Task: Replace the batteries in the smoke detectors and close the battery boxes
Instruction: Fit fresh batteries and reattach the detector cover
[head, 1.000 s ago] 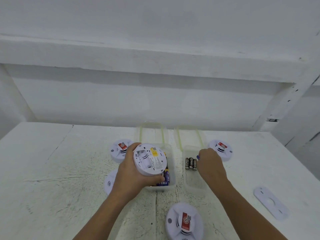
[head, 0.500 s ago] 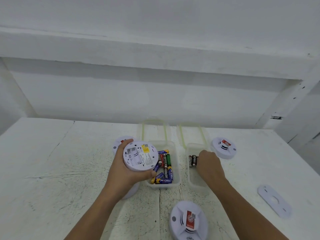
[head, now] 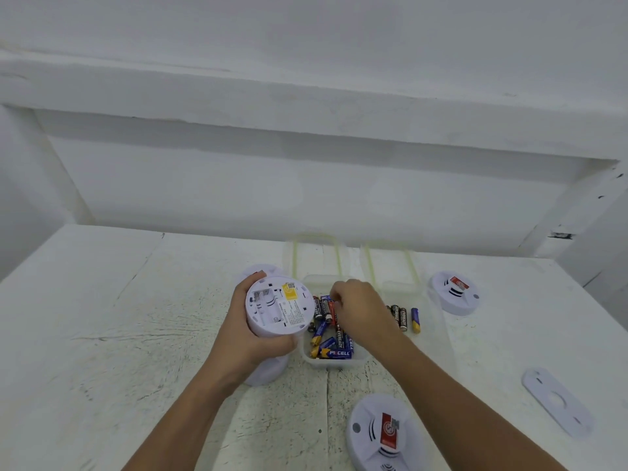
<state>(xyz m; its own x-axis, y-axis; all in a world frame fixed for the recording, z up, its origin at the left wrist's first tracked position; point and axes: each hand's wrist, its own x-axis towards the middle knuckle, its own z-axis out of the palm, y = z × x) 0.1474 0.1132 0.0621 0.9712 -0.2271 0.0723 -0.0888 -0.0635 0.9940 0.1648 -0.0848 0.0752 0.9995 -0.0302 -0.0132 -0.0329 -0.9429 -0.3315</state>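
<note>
My left hand [head: 251,338] grips a round white smoke detector [head: 279,305] with its back turned up; the battery bay on that back is open and looks empty. My right hand [head: 360,311] reaches into the left clear box [head: 334,363], which holds several mixed batteries [head: 331,348]. Its curled fingertips touch the batteries at the far end, and any grasp is hidden. The right clear box [head: 401,287] holds two black batteries [head: 399,316] and a blue one [head: 415,319].
More white smoke detectors lie face up at the back right [head: 453,294], near the front edge [head: 380,433], behind my left hand [head: 263,269] and under it [head: 268,372]. A flat mounting plate [head: 557,401] lies at the right. Two box lids [head: 316,256] sit behind the boxes.
My right hand left the right box, where a blue battery now lies, and moved left into the left box. My left hand carried the detector left, off that box.
</note>
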